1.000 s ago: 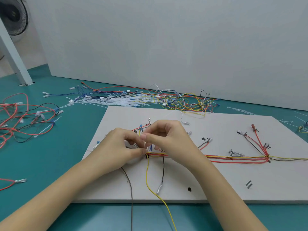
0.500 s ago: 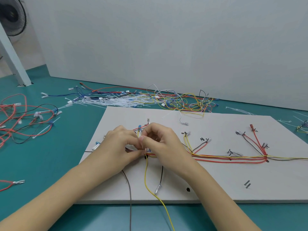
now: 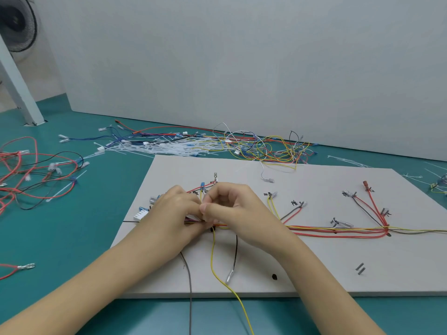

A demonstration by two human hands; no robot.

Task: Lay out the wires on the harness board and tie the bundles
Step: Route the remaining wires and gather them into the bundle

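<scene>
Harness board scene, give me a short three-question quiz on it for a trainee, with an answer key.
1. True or false: both hands meet over the wire bundle at the harness board's left part.
2. Which wire hangs off the board's near edge? A) yellow wire B) blue C) white
3. Fill in: the pile of loose white cable ties lies on the ____ table, beyond the board.

Key: 1 true: left hand, right hand. 2 A. 3 teal.

Two bare forearms, no sleeves in view. Left hand [image 3: 176,213] and right hand [image 3: 238,211]: no gloves, rings or watch; nails short.
</scene>
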